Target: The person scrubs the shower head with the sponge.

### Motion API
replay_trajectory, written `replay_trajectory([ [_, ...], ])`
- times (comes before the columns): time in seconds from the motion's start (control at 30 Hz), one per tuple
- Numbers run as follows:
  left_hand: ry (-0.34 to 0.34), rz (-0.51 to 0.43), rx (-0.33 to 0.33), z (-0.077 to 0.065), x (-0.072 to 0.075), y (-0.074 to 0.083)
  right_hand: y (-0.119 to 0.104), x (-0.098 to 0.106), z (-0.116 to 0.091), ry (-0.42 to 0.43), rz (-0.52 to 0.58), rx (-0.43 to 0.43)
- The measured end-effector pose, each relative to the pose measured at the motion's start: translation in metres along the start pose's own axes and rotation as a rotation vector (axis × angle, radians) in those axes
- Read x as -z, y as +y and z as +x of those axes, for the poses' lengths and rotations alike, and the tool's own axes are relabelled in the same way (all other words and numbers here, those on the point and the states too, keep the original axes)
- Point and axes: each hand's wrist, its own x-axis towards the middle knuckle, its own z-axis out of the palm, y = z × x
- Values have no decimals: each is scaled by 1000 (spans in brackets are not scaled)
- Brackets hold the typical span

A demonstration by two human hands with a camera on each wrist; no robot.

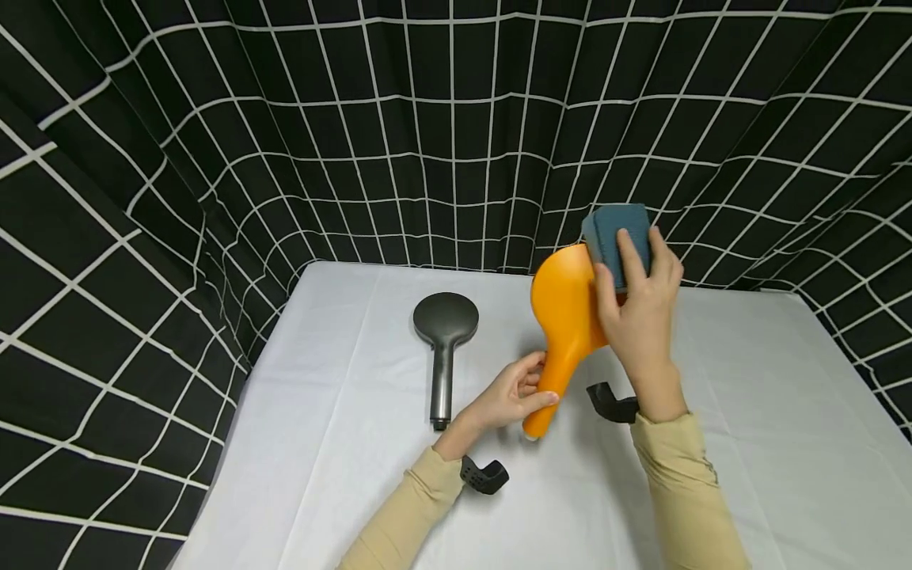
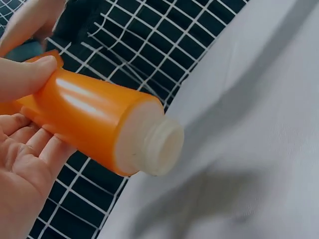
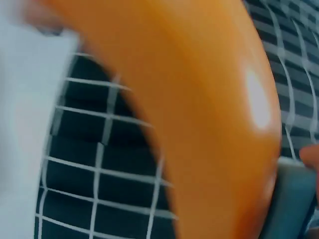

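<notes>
My left hand (image 1: 507,396) grips an orange shower head (image 1: 561,305) by its handle, holding it raised above the table at a tilt. Thumb and fingers wrap the handle, and the whitish connector end (image 2: 164,147) sticks out below them in the left wrist view. In my right hand (image 1: 644,321) is a blue sponge (image 1: 621,237), held between thumb and fingers at the right edge of the shower head's round part. The right wrist view shows the orange surface (image 3: 209,124) up close, with the sponge (image 3: 291,199) at its lower right side.
A dark grey shower head (image 1: 445,318) lies on the white-covered table (image 1: 342,443), left of my hands, its handle toward me. Black curtains (image 1: 456,134) with a white grid stand behind and at both sides. A black wrist mount (image 1: 484,476) sits on each forearm.
</notes>
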Motion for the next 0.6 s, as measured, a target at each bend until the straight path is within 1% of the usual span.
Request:
replay_trajectory([
  [0.07, 34, 35, 10, 0, 1, 0, -7, -7, -9, -53, -18, 130],
  [0.17, 81, 66, 6, 0, 4, -2, -16, -19, -23, -198, -25, 365],
  [0.2, 90, 75, 1, 0, 4, -6, -19, -22, -26, -245, -19, 424],
  [0.23, 95, 84, -3, 1, 5, -10, -20, -23, -28, -282, -7, 466],
  [0.27, 102, 98, -5, 2, 5, -15, -20, -24, -28, -307, 5, 486],
  [0.3, 108, 116, -9, 2, 6, -19, -19, -25, -26, -307, 18, 486],
  [0.33, 115, 138, -7, 3, 6, -23, -18, -24, -23, -285, 25, 464],
  [0.37, 121, 156, -6, 4, 6, -28, -16, -23, -18, -248, 31, 422],
  [0.4, 128, 177, -4, 4, 6, -31, -14, -21, -12, -197, 40, 364],
  [0.47, 137, 230, -3, 4, 6, -34, -9, -17, 0, -94, 40, 212],
  [0.53, 138, 272, -3, 4, 6, -35, -6, -14, 8, -23, 16, 77],
  [0.57, 136, 289, -1, 4, 5, -35, -6, -13, 10, -10, -2, 41],
  [0.6, 138, 307, 4, 4, 5, -34, -6, -13, 10, -2, -10, 29],
])
